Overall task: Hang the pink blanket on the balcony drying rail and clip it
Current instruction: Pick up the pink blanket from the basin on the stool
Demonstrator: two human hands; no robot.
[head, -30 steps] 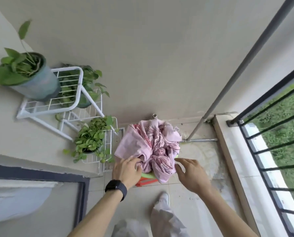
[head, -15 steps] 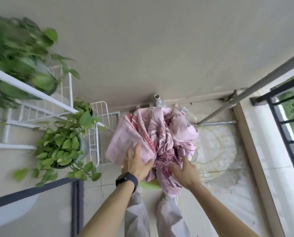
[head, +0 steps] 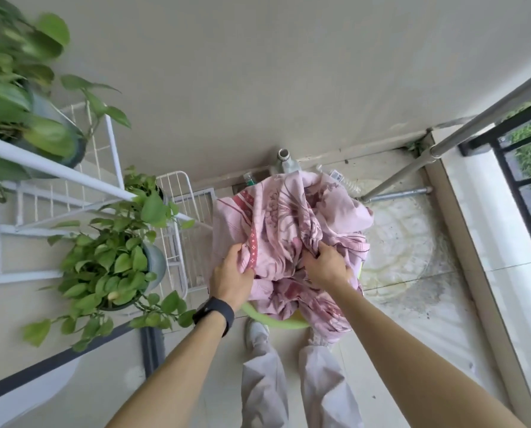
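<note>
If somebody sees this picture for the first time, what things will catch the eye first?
The crumpled pink blanket in the centre, heaped on a green basin, with the left hand and the right hand both gripping its folds. Next, the leafy potted plants on a white rack at the left, and the grey drying rail slanting across the upper right.

Pale tiled balcony floor [head: 412, 319], stained and water-marked near the far wall. A white wire plant rack [head: 177, 236] stands on it at left, bottles [head: 284, 157] against the wall, a grey metal pipe [head: 397, 193] beside them, and a white shoe [head: 255, 330] nearest.
</note>
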